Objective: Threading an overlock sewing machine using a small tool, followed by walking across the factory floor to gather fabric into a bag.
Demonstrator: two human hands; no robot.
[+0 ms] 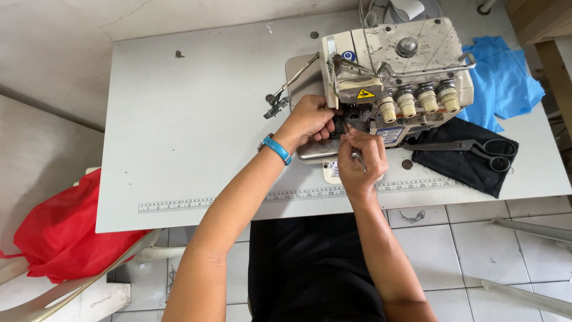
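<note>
Both hands worked at the front of an overlock sewing machine (396, 77) that stood toward the far right of the white sewing table (190, 131). The left hand (310, 119), a blue band at its wrist, pressed against the machine's needle area, its fingers curled in — whether they pinched anything was hidden by the hand itself. The right hand (364, 162) was closed around slim metal tweezers (356, 146), the tips aimed into the dark mechanism beside the left fingers; the tips themselves were too small to make out. Just right of the hands, black scissors (476, 149) lay on a dark cloth (462, 167) near the table's front right edge. Blue fabric (503, 80) sat behind the machine at the far right corner, partly covered by it. A red cloth (59, 232) hung off a pale chair past the table's left front corner — cut off below.
</note>
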